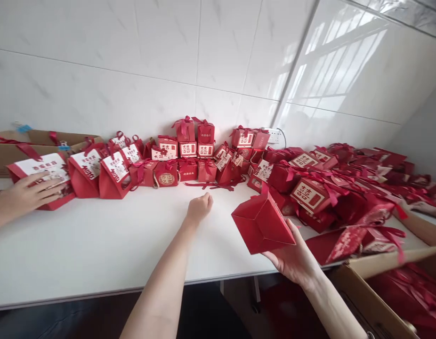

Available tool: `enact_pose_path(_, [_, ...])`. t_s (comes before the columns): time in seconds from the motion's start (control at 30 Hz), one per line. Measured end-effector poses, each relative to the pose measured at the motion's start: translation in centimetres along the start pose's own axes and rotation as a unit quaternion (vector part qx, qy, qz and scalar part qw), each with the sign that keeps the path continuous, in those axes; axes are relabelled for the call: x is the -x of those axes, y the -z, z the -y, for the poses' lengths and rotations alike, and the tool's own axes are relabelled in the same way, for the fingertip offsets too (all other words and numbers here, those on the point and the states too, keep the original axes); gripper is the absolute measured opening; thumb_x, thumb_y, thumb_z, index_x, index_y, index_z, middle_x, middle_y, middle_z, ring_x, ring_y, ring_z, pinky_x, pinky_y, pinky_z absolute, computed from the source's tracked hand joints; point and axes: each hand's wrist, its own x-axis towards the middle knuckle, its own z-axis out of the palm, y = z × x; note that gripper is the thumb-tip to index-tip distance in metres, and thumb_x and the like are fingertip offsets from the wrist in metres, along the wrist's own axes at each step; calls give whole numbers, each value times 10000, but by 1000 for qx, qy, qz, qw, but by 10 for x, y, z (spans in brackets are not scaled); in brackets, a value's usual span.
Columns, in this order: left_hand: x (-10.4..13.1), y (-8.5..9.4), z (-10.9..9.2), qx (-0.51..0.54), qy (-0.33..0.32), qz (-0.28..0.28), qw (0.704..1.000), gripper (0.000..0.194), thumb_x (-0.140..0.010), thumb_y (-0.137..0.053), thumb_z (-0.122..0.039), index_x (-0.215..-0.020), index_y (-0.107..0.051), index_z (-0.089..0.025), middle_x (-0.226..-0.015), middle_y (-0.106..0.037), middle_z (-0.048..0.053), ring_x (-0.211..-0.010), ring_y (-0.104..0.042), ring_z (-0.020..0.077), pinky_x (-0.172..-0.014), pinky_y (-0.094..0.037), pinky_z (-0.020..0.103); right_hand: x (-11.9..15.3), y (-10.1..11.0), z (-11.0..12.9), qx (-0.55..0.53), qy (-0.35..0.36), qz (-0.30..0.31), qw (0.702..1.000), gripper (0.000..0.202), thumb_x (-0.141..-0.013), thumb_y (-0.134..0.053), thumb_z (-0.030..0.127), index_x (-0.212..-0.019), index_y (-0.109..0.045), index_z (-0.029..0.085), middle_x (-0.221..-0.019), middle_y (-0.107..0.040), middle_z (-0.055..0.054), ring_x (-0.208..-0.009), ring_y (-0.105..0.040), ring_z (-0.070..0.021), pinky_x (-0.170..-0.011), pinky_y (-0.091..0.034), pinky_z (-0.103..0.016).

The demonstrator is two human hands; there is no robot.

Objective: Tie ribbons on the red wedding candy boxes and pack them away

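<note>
My right hand (pixel 297 259) grips a red paper gift box (pixel 262 223) from below and the right side, above the table's front part. The box is tilted, its folded plain faces turned to me; its far side is hidden. My left hand (pixel 199 207) is a closed fist over the white table (pixel 126 245), left of that box and apart from it. No object sticks out of the fist. Behind it stand stacked red gift boxes (pixel 197 169) with ribbons and printed labels. On the right, a large heap of red gift boxes (pixel 310 193) lies near my right hand.
At the far left, another person's hand (pixel 30 195) lies on a red and white gift bag (pixel 57 165), beside similar bags (pixel 85 172). A cardboard box (pixel 9 157) stands behind them. An open carton (pixel 376 301) with red packaging sits at the lower right. A socket strip (pixel 273 135) is by the wall.
</note>
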Motion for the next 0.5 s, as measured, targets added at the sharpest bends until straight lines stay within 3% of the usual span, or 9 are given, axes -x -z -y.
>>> enact_pose_path(0.17, [-1,1,-2,-34,0,21,999,283,-879,-321,-232,-908,-586,-138,-750,-669,121,-712,-638,234,-592,-380,270,40,14,0,-53,-60,-21,997,460,-804,-498,567,-1067,-600,204,-1053,-678,-76,-902,-672,-207,-732,-585,-339])
enact_pose_path(0.23, [-1,1,-3,-49,-3,27,998,284,-876,-328,-237,-917,-588,-133,-774,-670,133,-732,-639,241,-600,-380,273,58,25,6,-44,-31,-69,996,409,-780,-557,521,-1044,-604,211,-1037,-684,-77,-866,-679,-217,-724,-586,-361])
enact_pose_path(0.33, [-2,4,-6,-67,-7,34,997,278,-870,-340,-250,-934,-589,-144,-798,-673,125,-746,-637,241,-608,-377,267,93,49,28,-3,69,-203,977,363,-717,-634,447,-1007,-609,230,-1051,-678,-101,-817,-683,-249,-641,-592,-377])
enact_pose_path(0.43, [-3,10,-10,-74,4,39,996,302,-870,-318,-253,-975,-580,-146,-790,-675,118,-721,-628,244,-590,-363,264,133,81,61,88,220,-325,916,325,-730,-622,419,-1000,-610,237,-1118,-643,-131,-864,-671,-251,-650,-578,-359])
enact_pose_path(0.5, [-5,14,-12,-72,19,44,996,306,-867,-320,-262,-988,-575,-145,-771,-675,112,-689,-613,238,-580,-352,260,160,107,85,188,313,-421,831,344,-706,-659,374,-1007,-596,220,-1121,-628,-140,-920,-651,-246,-737,-553,-370])
